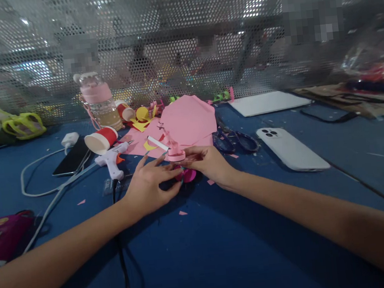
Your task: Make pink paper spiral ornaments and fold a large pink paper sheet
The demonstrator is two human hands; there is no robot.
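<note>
Near the table's middle, my two hands meet around small paper pieces. My right hand (210, 164) is closed, its thumb and fingers pinching the side of a light pink curled paper strip (177, 155). From the left, my left hand (151, 179) reaches in with some fingers stretched and apart. Its thumb and lower fingertips close on a round magenta paper piece (190, 176) just below the pink curl. Fingers partly hide both pieces, and whether they are joined I cannot tell. A white marker-like stick (158, 143) slants behind the curl. Large pink paper sheets (189, 119) lie just beyond.
A white glue gun (112, 161) lies left of my hands, its black cord running toward me. Behind it are a red-white paper cup (101, 140), black phone (72, 156) and bottle (98, 101). Blue-handled scissors (246, 142) and a white phone (290, 148) lie right.
</note>
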